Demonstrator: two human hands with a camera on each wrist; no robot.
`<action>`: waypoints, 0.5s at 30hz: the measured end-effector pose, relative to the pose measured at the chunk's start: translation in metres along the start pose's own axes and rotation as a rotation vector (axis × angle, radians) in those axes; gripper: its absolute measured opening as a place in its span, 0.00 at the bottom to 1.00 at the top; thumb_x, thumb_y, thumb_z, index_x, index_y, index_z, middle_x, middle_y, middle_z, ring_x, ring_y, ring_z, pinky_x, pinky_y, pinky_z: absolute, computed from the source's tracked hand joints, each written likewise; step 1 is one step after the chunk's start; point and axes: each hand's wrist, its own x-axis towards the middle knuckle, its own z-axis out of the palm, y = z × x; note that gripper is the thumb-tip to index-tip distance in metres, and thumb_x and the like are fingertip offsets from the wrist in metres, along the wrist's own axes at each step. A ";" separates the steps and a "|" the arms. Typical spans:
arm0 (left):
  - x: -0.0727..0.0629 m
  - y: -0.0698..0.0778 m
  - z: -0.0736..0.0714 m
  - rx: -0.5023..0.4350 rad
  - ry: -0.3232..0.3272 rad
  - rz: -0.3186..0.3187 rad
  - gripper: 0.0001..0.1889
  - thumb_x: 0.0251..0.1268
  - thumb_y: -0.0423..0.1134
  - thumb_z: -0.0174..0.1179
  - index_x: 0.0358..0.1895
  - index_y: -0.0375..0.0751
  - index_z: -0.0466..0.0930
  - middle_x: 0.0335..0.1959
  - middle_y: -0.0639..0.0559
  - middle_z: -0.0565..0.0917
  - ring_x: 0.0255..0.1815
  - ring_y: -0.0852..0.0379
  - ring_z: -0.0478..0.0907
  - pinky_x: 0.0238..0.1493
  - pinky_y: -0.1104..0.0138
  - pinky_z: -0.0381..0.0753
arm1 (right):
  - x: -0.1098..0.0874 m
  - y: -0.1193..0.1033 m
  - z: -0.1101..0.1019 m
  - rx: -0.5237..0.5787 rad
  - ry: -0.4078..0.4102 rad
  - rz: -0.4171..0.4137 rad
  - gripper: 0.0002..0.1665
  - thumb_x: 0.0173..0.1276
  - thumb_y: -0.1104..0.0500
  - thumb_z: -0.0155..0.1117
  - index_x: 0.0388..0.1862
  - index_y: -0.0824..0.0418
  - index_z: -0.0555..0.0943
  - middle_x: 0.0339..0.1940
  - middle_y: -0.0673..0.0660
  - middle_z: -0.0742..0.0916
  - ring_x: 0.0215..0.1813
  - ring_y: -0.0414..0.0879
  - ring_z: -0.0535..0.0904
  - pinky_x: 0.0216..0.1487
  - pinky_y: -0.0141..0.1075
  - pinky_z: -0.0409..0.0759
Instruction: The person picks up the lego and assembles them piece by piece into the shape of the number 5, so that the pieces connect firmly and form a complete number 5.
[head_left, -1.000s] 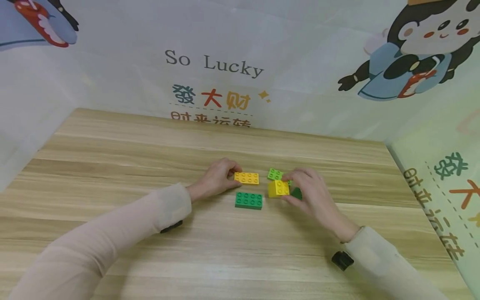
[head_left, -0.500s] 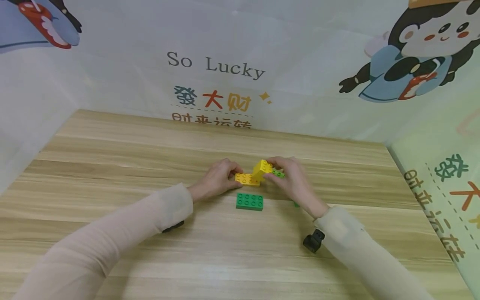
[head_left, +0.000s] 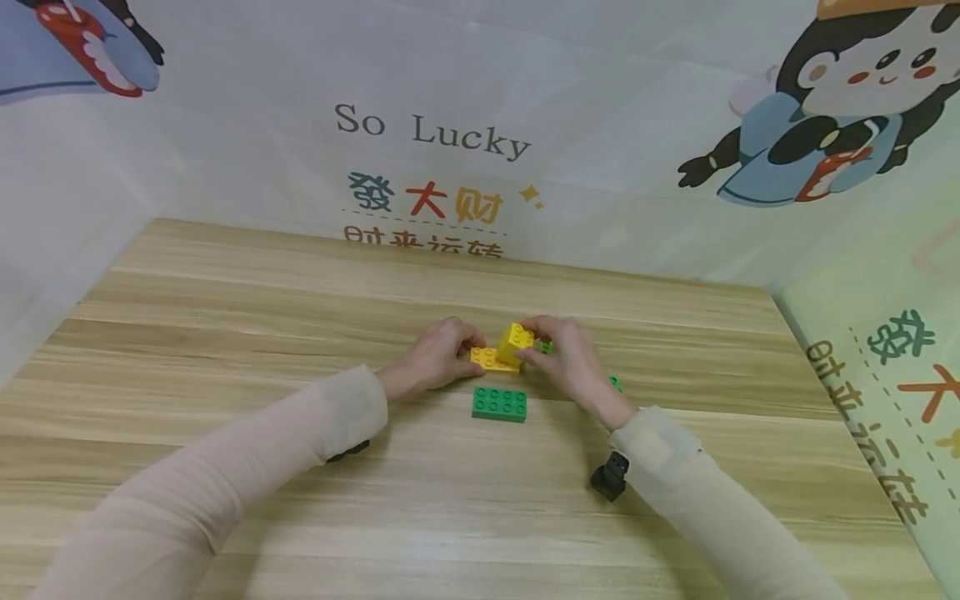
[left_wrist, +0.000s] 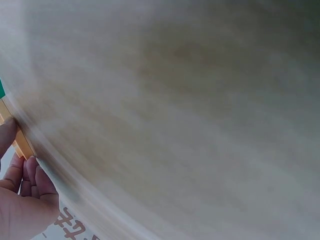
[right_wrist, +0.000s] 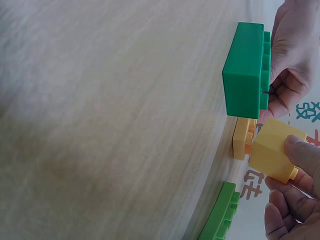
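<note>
My left hand pinches the left end of a flat orange-yellow building brick that lies on the table. Between thumb and fingers, my right hand holds a taller yellow brick, slightly tilted, at the right part of the flat one. In the right wrist view this yellow brick stands close against the studs of the orange-yellow brick; whether they are joined I cannot tell. The left wrist view shows just an edge of the flat brick between thumb and fingertips.
A dark green brick lies in front of the flat one. Behind the right hand, a light green brick is mostly hidden. Another green piece peeks out beside the right wrist. A printed sheet rises behind the wooden table.
My right hand has carried the yellow brick leftward from beside the light green brick to the right part of the orange-yellow brick. My left hand has kept its place.
</note>
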 end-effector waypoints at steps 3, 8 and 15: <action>0.000 0.000 0.000 0.003 -0.004 -0.001 0.18 0.52 0.39 0.69 0.47 0.36 0.81 0.36 0.48 0.79 0.37 0.55 0.71 0.40 0.66 0.72 | 0.000 0.001 0.001 -0.006 -0.001 0.001 0.20 0.59 0.63 0.69 0.50 0.69 0.79 0.46 0.64 0.85 0.47 0.53 0.80 0.50 0.45 0.78; 0.001 -0.001 0.001 0.004 0.002 0.001 0.18 0.52 0.39 0.70 0.47 0.37 0.81 0.37 0.48 0.79 0.37 0.56 0.71 0.40 0.67 0.72 | 0.000 0.001 0.002 -0.010 -0.008 0.005 0.20 0.59 0.63 0.68 0.50 0.68 0.80 0.47 0.63 0.85 0.48 0.53 0.78 0.51 0.46 0.76; 0.001 -0.001 0.001 -0.007 0.000 -0.015 0.18 0.53 0.39 0.69 0.46 0.37 0.82 0.37 0.48 0.78 0.37 0.56 0.70 0.39 0.67 0.72 | 0.001 0.000 0.002 -0.024 -0.041 0.014 0.21 0.60 0.63 0.68 0.52 0.68 0.79 0.49 0.64 0.84 0.49 0.54 0.78 0.50 0.45 0.77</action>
